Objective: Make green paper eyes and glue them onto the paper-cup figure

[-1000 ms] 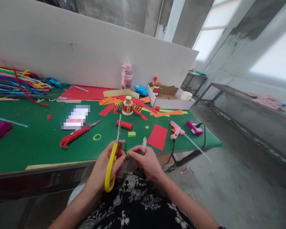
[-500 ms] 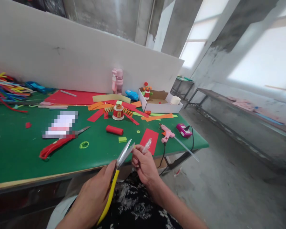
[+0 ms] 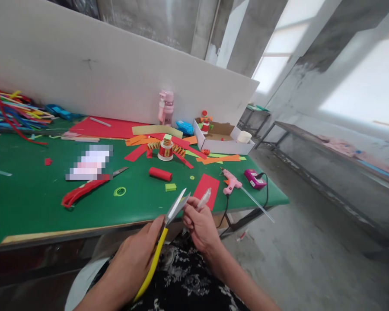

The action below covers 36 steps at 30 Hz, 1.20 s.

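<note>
My left hand (image 3: 138, 255) is closed around yellow-handled scissors (image 3: 154, 259), whose metal blades stand slightly apart and point up and away from me. My right hand (image 3: 199, 224) is closed, with a clear pen (image 3: 204, 198) tucked between its fingers. Its thumb and fingertips pinch beside the blade tips, where a tiny yellow-green scrap shows; most of it is hidden. Just beyond lie a folded green paper piece (image 3: 170, 187), a red paper roll (image 3: 160, 174) and a red paper sheet (image 3: 208, 186). Farther back stands a small red-and-white paper figure (image 3: 165, 151) with folded arms.
On the green table (image 3: 142, 207) lie a red-handled knife (image 3: 86, 190), a green paper coil (image 3: 119, 191) and a pink glue gun (image 3: 231, 182) with its cord. At the back are a pink bottle (image 3: 166, 108), a cardboard box (image 3: 225, 144) and colourful strips (image 3: 16, 112).
The view has shifted a little, so the table things sit slightly farther right. Both hands keep the same hold on the scissors and pen, the blades still beside the right fingertips.
</note>
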Each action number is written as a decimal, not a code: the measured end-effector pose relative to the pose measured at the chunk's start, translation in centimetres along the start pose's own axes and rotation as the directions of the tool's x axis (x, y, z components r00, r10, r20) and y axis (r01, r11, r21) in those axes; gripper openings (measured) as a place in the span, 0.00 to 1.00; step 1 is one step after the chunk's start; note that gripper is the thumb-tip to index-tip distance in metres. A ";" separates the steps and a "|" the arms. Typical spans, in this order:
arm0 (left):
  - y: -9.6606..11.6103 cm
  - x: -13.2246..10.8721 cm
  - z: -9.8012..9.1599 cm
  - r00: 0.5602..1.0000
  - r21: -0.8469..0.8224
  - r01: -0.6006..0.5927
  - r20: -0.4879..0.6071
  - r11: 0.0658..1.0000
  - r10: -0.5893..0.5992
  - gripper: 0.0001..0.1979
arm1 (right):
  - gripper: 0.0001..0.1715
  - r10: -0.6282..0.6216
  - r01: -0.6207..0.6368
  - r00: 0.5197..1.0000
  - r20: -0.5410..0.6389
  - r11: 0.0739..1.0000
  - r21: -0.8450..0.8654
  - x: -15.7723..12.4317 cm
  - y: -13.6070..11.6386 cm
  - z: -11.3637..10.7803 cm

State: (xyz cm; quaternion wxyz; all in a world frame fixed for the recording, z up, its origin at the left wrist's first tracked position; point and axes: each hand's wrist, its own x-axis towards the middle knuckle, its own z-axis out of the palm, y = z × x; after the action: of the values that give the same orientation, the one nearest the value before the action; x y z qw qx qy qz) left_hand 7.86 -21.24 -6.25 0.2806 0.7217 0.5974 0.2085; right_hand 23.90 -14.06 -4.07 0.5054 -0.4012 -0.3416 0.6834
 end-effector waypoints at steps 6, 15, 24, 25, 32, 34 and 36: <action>-0.3 0.1 0.4 1.000 0.003 -0.001 -0.010 1.000 0.001 0.31 | 0.21 -0.004 0.003 1.000 -0.015 1.000 -0.024 -0.1 0.1 -0.2; 0.5 0.2 -0.4 0.998 0.013 0.008 0.061 1.000 -0.009 0.28 | 0.23 0.015 -0.014 1.000 -0.019 1.000 0.024 -0.2 0.0 -0.2; -0.4 0.3 0.3 1.000 0.070 -0.016 0.019 0.997 0.014 0.28 | 0.21 0.005 -0.004 1.000 -0.020 0.999 0.035 -0.2 0.0 -0.2; -0.5 0.3 0.3 1.000 0.067 -0.021 0.016 0.998 0.020 0.28 | 0.21 0.006 -0.006 1.000 -0.017 0.999 0.036 -0.2 0.0 -0.2; -0.6 0.1 0.2 0.999 0.051 -0.053 0.000 0.997 0.053 0.28 | 0.21 0.012 -0.012 1.000 -0.010 1.000 0.026 -0.2 0.0 -0.4; -0.6 0.0 0.2 0.999 0.059 -0.053 -0.001 0.997 0.053 0.28 | 0.20 0.006 -0.005 1.000 -0.006 1.000 0.022 -0.1 0.0 -0.5; -0.7 0.0 0.2 0.999 0.067 -0.046 0.002 0.997 0.046 0.27 | 0.20 0.005 -0.005 1.000 0.000 1.000 0.019 -0.1 0.0 -0.5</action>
State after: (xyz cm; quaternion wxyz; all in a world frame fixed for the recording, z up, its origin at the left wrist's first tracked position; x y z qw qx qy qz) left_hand 7.46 -21.15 -6.88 0.2515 0.7443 0.5872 0.1949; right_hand 24.37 -14.16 -4.32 0.5074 -0.3974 -0.3340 0.6878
